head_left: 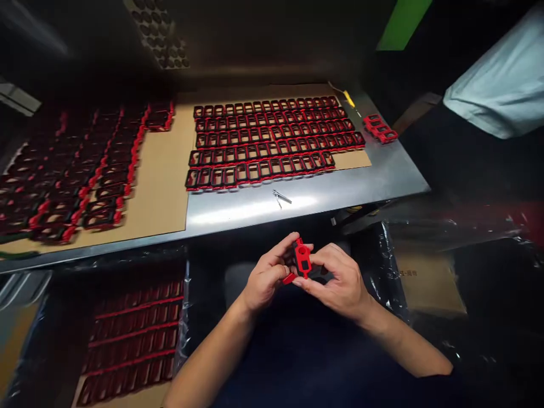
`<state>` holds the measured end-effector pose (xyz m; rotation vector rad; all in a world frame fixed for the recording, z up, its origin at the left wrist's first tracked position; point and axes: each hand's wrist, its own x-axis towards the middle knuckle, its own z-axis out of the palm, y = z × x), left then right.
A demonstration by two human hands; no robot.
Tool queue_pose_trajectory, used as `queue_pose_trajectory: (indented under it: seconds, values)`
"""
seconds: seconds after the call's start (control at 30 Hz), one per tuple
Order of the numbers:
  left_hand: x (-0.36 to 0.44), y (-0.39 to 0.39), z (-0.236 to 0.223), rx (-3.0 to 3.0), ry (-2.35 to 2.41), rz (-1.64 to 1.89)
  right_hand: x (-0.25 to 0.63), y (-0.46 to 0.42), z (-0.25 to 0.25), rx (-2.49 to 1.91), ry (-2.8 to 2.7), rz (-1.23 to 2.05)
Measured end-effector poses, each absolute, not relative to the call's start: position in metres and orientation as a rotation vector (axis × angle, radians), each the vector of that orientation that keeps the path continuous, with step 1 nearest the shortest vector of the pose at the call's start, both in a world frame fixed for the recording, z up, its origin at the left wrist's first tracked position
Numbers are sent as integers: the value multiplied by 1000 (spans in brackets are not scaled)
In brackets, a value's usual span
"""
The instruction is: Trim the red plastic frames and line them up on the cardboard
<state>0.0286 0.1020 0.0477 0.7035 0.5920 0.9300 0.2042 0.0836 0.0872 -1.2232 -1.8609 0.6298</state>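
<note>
Both hands meet just below the table's front edge, over my lap. My left hand and my right hand pinch one small red and black frame part between their fingertips, holding it upright. The fingers of both hands are curled round it. Rows of the same red and black frames lie on brown cardboard on the metal table ahead. More such frames cover the cardboard at the left.
Metal tweezers lie on the bare steel table near its front edge. A short stack of frames sits at the far right corner. A plastic-lined box of frames stands low left. Another person's pale sleeve shows at the upper right.
</note>
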Motion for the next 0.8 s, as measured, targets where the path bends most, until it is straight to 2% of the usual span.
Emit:
queue_pose_trajectory:
  seconds: [0.47,0.8]
  values:
    - [16,83,57,889,848,742,203,74,68,-1171,-1733,929]
    - [13,74,60,1131,918,763,198,70,59,-1087,-1763,932]
